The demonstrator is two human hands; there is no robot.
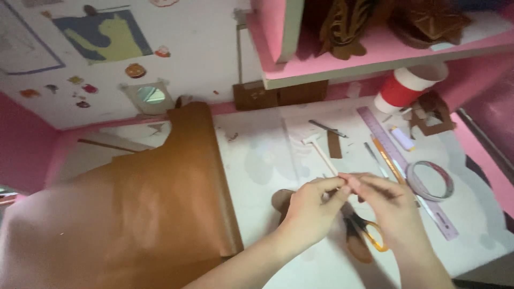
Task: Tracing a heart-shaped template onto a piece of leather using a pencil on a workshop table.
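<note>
both hands, left (pixel 310 206) and right (pixel 386 206), pinch a small strip (pixel 350 183) at its ends; looks light, flimsy, grip edges gently.

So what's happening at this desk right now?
A person's left hand and right hand meet over a white desk, pinching something small between the fingertips; what it is cannot be told. Orange-handled scissors lie beneath the hands, a brown sheet to the left, a purple ruler to the right.

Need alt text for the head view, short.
Left hand and right hand pinch a small pale piece together over a white desk, above orange-handled scissors. Brown paper roll left; purple ruler, tape ring right.
</note>
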